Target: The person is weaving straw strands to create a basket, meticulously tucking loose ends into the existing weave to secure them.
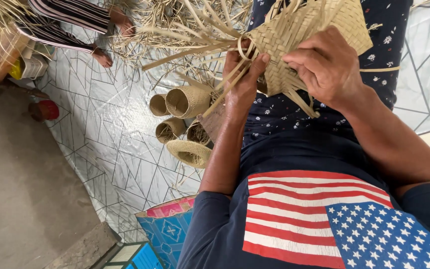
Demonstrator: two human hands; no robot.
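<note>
A half-woven basket of pale palm-leaf strips [314, 25] is held over my lap, its loose strip ends fanning out to the left. My left hand [242, 82] pinches a few of those loose strips [195, 37] at the woven edge, thumb on top. My right hand [327, 65] grips the woven body from the right, fingers curled over it. Under both hands lies my dark flowered skirt [284, 114].
Several small finished woven baskets [185, 102] lie on the patterned floor mat [100, 124] to my left. A heap of loose straw [175, 15] is beyond them. Another person's bare feet [103, 57] and striped garment are at top left. A red cup [49, 109] and a blue-pink box [167, 229] stand nearby.
</note>
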